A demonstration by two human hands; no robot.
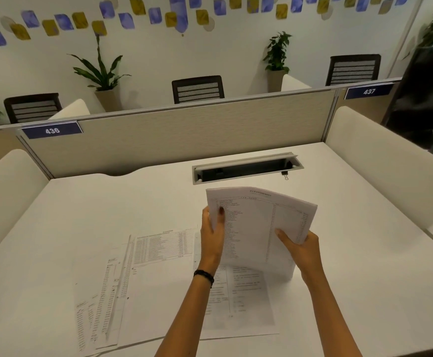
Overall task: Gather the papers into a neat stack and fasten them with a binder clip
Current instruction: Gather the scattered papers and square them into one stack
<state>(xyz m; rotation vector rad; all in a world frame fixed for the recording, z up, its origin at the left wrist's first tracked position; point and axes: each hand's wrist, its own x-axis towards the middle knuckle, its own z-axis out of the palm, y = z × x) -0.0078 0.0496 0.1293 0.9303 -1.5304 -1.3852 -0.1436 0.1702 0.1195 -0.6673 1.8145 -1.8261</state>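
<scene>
Well, papers in hands; clip beside slot

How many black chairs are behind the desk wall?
3. The left chair, the middle chair and the right chair all stand behind the partition, which hides their lower parts and may hide others.

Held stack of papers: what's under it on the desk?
A printed sheet lies flat on the desk under the held stack; its top part is covered, so anything there can't be seen.
</scene>
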